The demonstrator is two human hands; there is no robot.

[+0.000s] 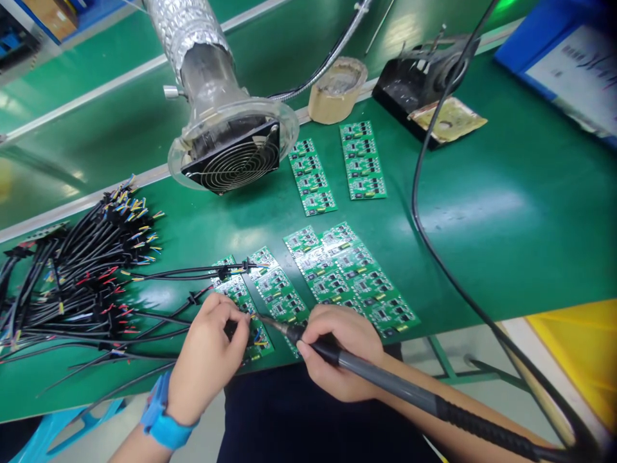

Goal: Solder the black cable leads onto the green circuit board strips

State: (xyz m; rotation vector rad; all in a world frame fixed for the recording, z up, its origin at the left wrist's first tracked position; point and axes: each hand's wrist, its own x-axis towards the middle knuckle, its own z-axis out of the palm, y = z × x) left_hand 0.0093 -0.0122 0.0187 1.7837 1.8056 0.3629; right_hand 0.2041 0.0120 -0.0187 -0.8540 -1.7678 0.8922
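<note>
My right hand (342, 350) grips a soldering iron (385, 379) by its dark handle. The iron's tip points left and meets the edge of a green circuit board (263, 334), close to my left fingertips. My left hand (212, 354), with a blue wrist strap (168, 418), is closed in a pinch on a thin wire (251, 315) at that board. Its fingers hide most of the wire. Coloured wire ends (260, 337) stand at the board's lower part. A black cable (187, 270) reaches over the upper part of the boards beside my left hand.
Bundled black cables (96, 257) with coloured ends lie on the left. More circuit boards (351, 276) sit right and behind. A fume extractor fan (236, 161) hangs above the bench. At the back are a soldering iron stand (409, 77), a tan round holder (337, 90) and a blue bin (554, 64).
</note>
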